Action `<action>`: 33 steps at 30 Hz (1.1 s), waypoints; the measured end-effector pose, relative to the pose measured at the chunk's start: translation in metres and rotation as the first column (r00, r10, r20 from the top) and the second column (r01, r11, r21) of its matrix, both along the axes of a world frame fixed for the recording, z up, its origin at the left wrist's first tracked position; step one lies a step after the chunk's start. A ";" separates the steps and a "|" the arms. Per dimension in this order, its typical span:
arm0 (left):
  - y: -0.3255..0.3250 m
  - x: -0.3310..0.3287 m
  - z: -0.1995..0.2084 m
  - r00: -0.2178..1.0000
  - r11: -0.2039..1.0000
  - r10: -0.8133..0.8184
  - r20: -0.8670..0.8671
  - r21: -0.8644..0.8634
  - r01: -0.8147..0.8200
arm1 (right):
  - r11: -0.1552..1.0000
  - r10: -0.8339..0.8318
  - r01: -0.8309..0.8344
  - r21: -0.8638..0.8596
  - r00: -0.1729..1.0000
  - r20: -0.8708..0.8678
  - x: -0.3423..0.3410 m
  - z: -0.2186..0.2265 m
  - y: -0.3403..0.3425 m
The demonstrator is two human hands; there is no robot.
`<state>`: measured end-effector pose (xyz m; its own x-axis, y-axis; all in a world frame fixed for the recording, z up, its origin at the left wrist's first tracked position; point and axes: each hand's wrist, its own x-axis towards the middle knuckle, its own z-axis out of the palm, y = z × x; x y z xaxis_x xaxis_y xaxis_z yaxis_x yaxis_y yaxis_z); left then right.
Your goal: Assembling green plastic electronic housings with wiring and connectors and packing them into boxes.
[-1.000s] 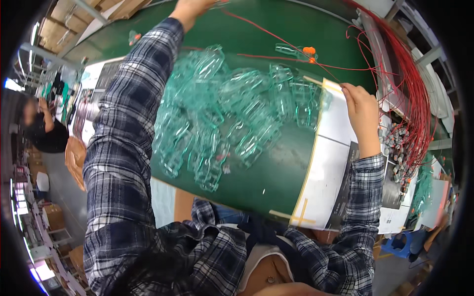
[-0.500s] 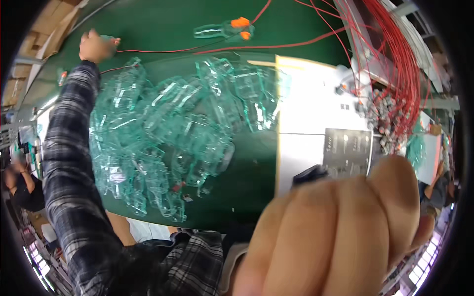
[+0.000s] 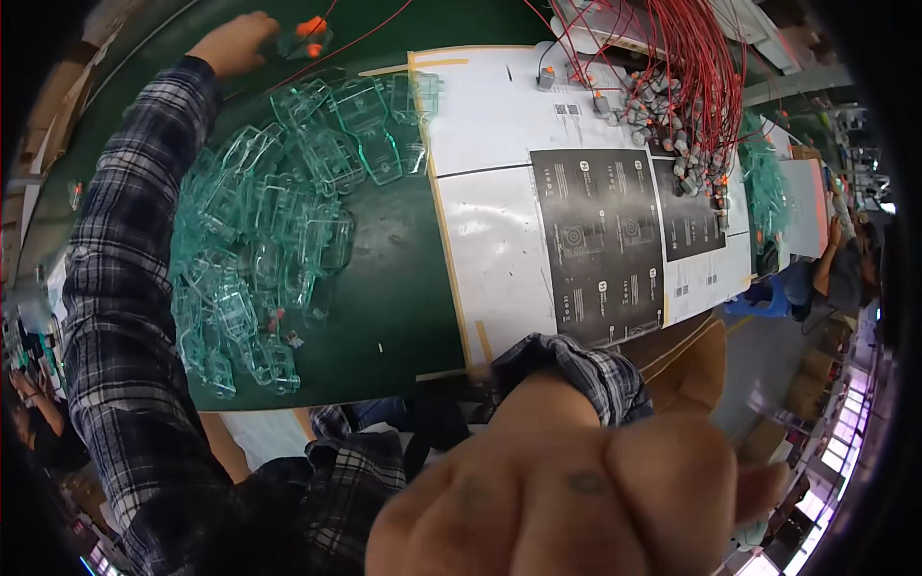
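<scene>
Swung nearer an orange-and-clear piece since half a second ago, the left hand reaches beside it toward the far left corner of the desk, beyond a pile of green-tinted shells; its grip cannot be told. Curled in the foreground, the blurred right hand hides whatever it may hold. Reaching appears the current step; the next move seems to need a sure hold.

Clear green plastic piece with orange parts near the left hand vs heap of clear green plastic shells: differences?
The clear green plastic piece with orange parts lies apart; the heap of clear green plastic shells has shells overlapping. The piece carries bright orange; the heap is almost all green. The piece covers far less area than the heap. Both share clear green plastic.
</scene>
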<state>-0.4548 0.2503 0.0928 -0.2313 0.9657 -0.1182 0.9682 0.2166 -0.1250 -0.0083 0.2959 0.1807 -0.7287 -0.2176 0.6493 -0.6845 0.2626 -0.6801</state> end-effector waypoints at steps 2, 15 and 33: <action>-0.054 -0.045 0.024 0.975 0.971 -0.038 -0.218 0.221 0.087 | 0.997 -0.010 0.013 0.081 0.999 -0.034 0.006 0.005 -0.001; -0.069 0.308 0.018 0.786 0.785 -0.597 -0.158 0.086 0.614 | -0.453 -0.230 0.633 0.628 0.598 -0.768 -0.044 -0.113 0.210; -0.133 0.422 -0.066 0.825 0.744 -0.074 0.561 0.582 -0.329 | 0.754 -0.605 0.329 0.568 0.685 0.406 0.050 -0.093 0.003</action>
